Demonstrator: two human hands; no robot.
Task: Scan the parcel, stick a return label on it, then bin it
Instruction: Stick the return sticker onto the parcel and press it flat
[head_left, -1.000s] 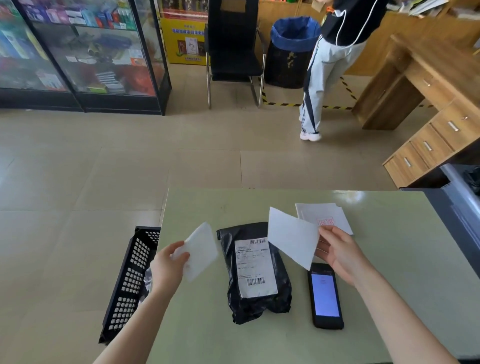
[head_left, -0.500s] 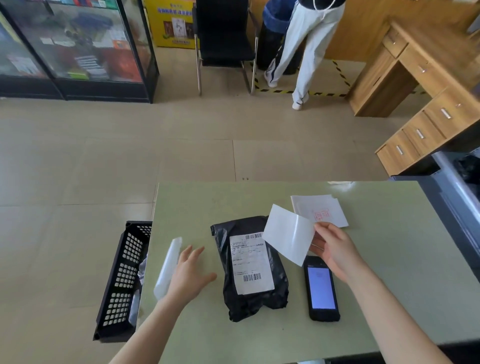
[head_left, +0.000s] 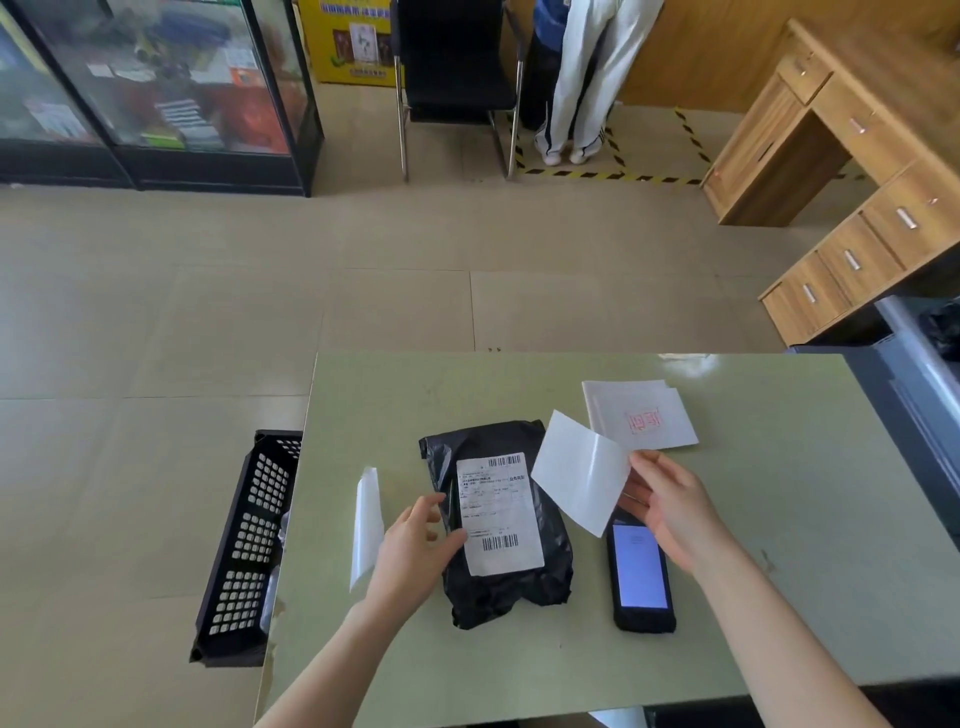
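Observation:
A black plastic parcel (head_left: 514, 587) with a white shipping label (head_left: 498, 512) lies in the middle of the green table (head_left: 779, 597). My left hand (head_left: 415, 545) rests on the parcel's left edge, fingers spread, holding nothing. My right hand (head_left: 670, 501) pinches a white return label (head_left: 579, 470), which hangs in the air above the parcel's upper right corner. A black handheld scanner (head_left: 640, 577) with a lit screen lies to the right of the parcel, partly under my right hand.
A white backing sheet (head_left: 366, 525) lies on the table left of my left hand. A stack of stamped label sheets (head_left: 639, 415) sits at the back right. A black perforated bin (head_left: 249, 545) stands on the floor by the table's left edge. A person stands far back near a chair.
My left hand let go of the white backing sheet, which now lies on the table, and moved right onto the parcel's edge. My right hand still holds the label.

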